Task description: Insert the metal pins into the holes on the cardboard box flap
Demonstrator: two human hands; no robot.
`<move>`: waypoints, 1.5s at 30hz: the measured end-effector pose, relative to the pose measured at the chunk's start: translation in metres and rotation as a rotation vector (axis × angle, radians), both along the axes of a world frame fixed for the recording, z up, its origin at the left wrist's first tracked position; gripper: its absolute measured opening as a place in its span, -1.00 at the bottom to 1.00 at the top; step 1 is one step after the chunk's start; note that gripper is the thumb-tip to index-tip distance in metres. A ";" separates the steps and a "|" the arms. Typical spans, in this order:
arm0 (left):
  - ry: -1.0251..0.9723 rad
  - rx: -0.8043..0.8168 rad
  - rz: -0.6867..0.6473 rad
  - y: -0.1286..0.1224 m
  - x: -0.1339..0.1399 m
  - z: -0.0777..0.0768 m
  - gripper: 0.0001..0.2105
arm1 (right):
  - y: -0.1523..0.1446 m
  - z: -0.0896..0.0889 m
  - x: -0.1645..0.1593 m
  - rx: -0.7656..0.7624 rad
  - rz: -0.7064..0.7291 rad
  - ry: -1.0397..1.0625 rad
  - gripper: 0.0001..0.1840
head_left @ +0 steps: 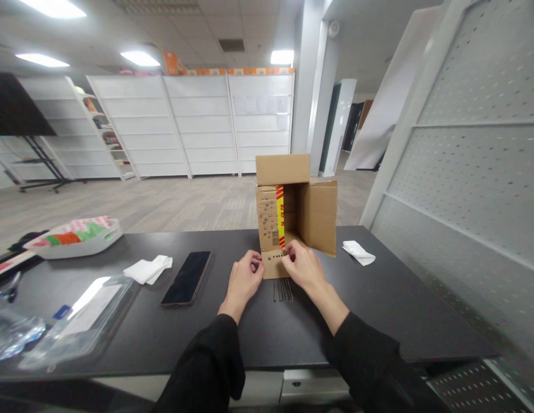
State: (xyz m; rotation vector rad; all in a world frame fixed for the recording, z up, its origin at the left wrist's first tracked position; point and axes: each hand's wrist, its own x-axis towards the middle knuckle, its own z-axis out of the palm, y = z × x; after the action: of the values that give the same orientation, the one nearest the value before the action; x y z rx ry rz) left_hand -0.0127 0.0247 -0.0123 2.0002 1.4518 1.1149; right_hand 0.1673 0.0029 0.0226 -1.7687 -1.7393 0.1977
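A cardboard box (296, 212) stands on the dark table with its flaps open toward me. Round nail heads dot its left flap (267, 212), beside a red and yellow tape strip (280, 215). Small dark dots form a row on the lower flap (273, 268). At that flap's left edge, my left hand (246, 275) has its fingers curled and closed on the cardboard. My right hand (304, 265) pinches over the right end of the row; what lies between its fingertips is hidden. Several long thin nails (283, 289) lie side by side just in front of the flap.
Left of my hands lie a black phone (187, 278), folded white tissues (148, 269), a clear plastic case (84, 321), a water bottle (15, 330) and a white basket (77, 244). Another tissue (358, 252) is at right. A perforated panel (473, 172) borders the table's right side.
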 end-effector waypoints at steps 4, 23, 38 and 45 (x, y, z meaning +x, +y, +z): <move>-0.010 0.014 -0.020 0.001 0.000 -0.001 -0.89 | 0.000 -0.002 0.000 0.030 0.004 0.015 -0.89; 0.000 0.021 -0.014 0.000 0.000 -0.001 -0.90 | -0.053 -0.005 0.018 0.187 0.242 0.243 -0.83; 0.001 0.007 -0.009 -0.001 -0.001 0.001 -0.89 | -0.086 -0.031 0.027 0.065 0.408 0.077 -0.82; -0.005 0.004 -0.013 -0.002 0.000 0.002 -0.89 | -0.084 -0.034 0.027 0.047 0.406 0.004 -0.82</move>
State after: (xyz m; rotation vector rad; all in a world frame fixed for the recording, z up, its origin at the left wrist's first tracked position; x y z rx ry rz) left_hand -0.0128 0.0225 -0.0104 2.0057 1.4332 1.1167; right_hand 0.1938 -0.0809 -0.0110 -1.3649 -2.0674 0.3272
